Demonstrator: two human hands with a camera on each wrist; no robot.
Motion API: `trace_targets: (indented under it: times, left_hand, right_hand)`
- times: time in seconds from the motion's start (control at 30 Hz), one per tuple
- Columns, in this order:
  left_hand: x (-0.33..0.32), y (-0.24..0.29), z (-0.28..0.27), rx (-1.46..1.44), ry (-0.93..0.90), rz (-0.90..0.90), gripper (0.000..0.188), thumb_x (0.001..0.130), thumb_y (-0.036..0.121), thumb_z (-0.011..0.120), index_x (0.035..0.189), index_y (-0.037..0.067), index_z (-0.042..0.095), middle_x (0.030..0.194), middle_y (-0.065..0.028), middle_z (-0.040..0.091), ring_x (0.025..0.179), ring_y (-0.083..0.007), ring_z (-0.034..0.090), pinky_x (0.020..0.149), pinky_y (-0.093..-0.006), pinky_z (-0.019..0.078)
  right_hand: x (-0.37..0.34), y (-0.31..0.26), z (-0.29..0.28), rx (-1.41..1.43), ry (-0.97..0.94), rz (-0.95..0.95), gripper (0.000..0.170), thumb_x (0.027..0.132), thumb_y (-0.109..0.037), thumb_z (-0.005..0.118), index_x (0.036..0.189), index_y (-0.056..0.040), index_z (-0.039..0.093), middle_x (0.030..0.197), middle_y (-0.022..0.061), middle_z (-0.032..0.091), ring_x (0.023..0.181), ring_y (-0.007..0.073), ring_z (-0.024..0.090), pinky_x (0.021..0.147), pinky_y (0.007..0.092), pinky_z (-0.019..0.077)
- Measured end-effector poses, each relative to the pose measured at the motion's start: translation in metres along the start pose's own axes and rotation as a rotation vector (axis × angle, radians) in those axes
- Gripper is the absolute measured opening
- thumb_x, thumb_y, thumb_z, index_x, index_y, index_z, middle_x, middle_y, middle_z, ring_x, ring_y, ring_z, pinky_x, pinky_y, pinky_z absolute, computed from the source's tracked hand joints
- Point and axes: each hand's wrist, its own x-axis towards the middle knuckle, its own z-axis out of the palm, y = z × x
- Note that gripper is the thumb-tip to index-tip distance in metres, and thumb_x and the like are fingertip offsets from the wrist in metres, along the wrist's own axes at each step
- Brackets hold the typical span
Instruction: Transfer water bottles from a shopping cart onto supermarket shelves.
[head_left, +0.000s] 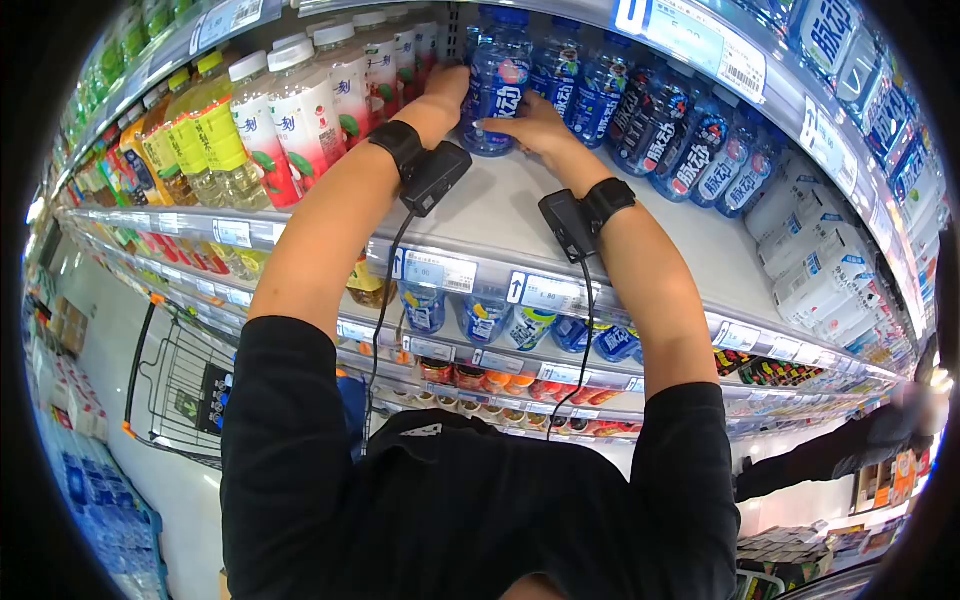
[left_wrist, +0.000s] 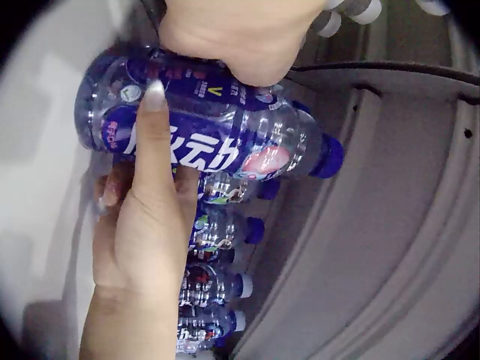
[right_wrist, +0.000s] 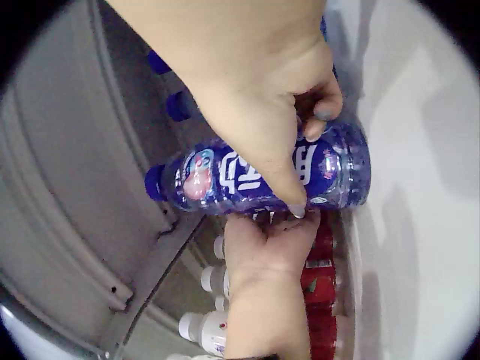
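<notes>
On my feed, white-capped bottles (head_left: 345, 88) stand furthest left. Next, the left hand (head_left: 447, 88) lies against the near side of the upright blue bottle (head_left: 497, 80); its fingertips are hidden, so I can't tell how they lie. The bottle is between both hands on the shelf (head_left: 455, 205), long axis vertical. I have the right hand (head_left: 542, 128) gripping its lower right side, thumb across the label, forearm angled inward.

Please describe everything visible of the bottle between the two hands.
The bottle looks like clear, ribbed plastic, with a blue cap on and a blue label bearing white characters and a pink picture. It stands upright at the shelf, the right hand gripping it, thumb in front, left hand at its side.
</notes>
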Motion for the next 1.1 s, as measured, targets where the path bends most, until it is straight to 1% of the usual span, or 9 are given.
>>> trace_targets:
  times: [0.1, 0.17, 0.33, 0.43, 0.53, 0.77, 0.9, 0.97, 1.1]
  left_hand:
    - [0.010, 0.000, -0.004, -0.070, -0.135, -0.017, 0.021, 0.079, 0.006, 0.049, 0.096, -0.001, 0.057, 0.092, -0.0143, 0.061, 0.085, -0.0246, 0.059, 0.072, -0.0381, 0.0478]
    - [0.014, -0.003, -0.002, -0.049, -0.136, -0.010, 0.021, 0.078, 0.003, 0.049, 0.097, 0.000, 0.057, 0.092, -0.0138, 0.061, 0.084, -0.0241, 0.059, 0.071, -0.0374, 0.0484]
    - [0.014, -0.009, 0.001, 0.389, 0.032, 0.212, 0.054, 0.055, 0.011, 0.069, 0.105, -0.003, 0.054, 0.100, -0.0199, 0.060, 0.092, -0.0291, 0.060, 0.080, -0.0336, 0.0464]
    - [0.019, -0.015, -0.002, 0.739, 0.041, 0.287, 0.066, 0.053, 0.015, 0.073, 0.112, 0.000, 0.049, 0.108, -0.0215, 0.057, 0.103, -0.0325, 0.055, 0.088, -0.0352, 0.0436]
    - [0.005, 0.001, 0.009, 1.045, 0.127, 0.222, 0.072, 0.055, 0.017, 0.074, 0.117, -0.001, 0.043, 0.110, -0.0214, 0.056, 0.106, -0.0339, 0.053, 0.091, -0.0360, 0.0424]
    - [-0.013, 0.016, 0.002, 0.984, 0.107, 0.108, 0.070, 0.062, 0.020, 0.072, 0.121, 0.002, 0.038, 0.111, -0.0209, 0.056, 0.106, -0.0343, 0.053, 0.092, -0.0373, 0.0423]
    - [-0.024, 0.018, 0.000, 0.940, 0.211, 0.080, 0.069, 0.067, 0.019, 0.068, 0.125, 0.003, 0.033, 0.118, -0.0205, 0.049, 0.113, -0.0344, 0.047, 0.093, -0.0394, 0.0408]
    - [-0.030, 0.013, 0.001, 0.964, 0.288, 0.146, 0.070, 0.068, 0.019, 0.066, 0.126, 0.003, 0.030, 0.123, -0.0202, 0.044, 0.117, -0.0353, 0.042, 0.094, -0.0401, 0.0401]
    - [-0.041, 0.024, -0.005, 1.015, 0.219, 0.040, 0.071, 0.069, 0.020, 0.067, 0.126, 0.002, 0.028, 0.127, -0.0191, 0.038, 0.119, -0.0348, 0.039, 0.094, -0.0399, 0.0401]
  right_hand:
    - [0.002, -0.001, 0.000, -0.058, 0.086, -0.027, 0.050, 0.056, -0.032, 0.078, 0.088, 0.0017, 0.062, 0.077, 0.0115, 0.065, 0.058, 0.0180, 0.060, 0.052, 0.0273, 0.0488]
    - [0.004, -0.003, -0.004, -0.108, 0.064, 0.141, 0.044, 0.057, -0.030, 0.077, 0.079, 0.0046, 0.062, 0.069, 0.0119, 0.064, 0.054, 0.0153, 0.060, 0.049, 0.0256, 0.0493]
    - [0.007, 0.014, -0.010, -0.029, 0.116, 0.229, 0.038, 0.062, -0.024, 0.076, 0.074, 0.0083, 0.060, 0.068, 0.0137, 0.065, 0.052, 0.0142, 0.062, 0.046, 0.0241, 0.0516]
    - [0.003, 0.003, -0.013, -0.033, 0.129, 0.221, 0.034, 0.065, -0.020, 0.074, 0.076, 0.0090, 0.061, 0.069, 0.0140, 0.065, 0.056, 0.0152, 0.065, 0.048, 0.0247, 0.0534]
    - [0.001, 0.001, -0.012, -0.085, 0.119, 0.212, 0.034, 0.066, -0.021, 0.073, 0.076, 0.0086, 0.062, 0.069, 0.0135, 0.065, 0.056, 0.0149, 0.065, 0.049, 0.0243, 0.0537]
    - [-0.003, -0.007, -0.017, -0.211, 0.064, 0.197, 0.036, 0.067, -0.025, 0.073, 0.076, 0.0076, 0.063, 0.067, 0.0128, 0.065, 0.054, 0.0138, 0.064, 0.050, 0.0233, 0.0530]
    - [0.001, -0.012, -0.015, -0.320, 0.037, 0.254, 0.040, 0.069, -0.030, 0.073, 0.081, 0.0065, 0.062, 0.071, 0.0122, 0.066, 0.057, 0.0159, 0.065, 0.052, 0.0242, 0.0538]
    - [0.003, -0.020, -0.010, -0.447, 0.031, 0.288, 0.039, 0.070, -0.033, 0.072, 0.074, 0.0049, 0.064, 0.066, 0.0106, 0.066, 0.054, 0.0141, 0.064, 0.053, 0.0231, 0.0531]
    - [0.015, -0.020, 0.003, -0.520, 0.059, 0.304, 0.032, 0.071, -0.028, 0.072, 0.067, 0.0023, 0.065, 0.063, 0.0089, 0.065, 0.051, 0.0128, 0.063, 0.048, 0.0227, 0.0509]
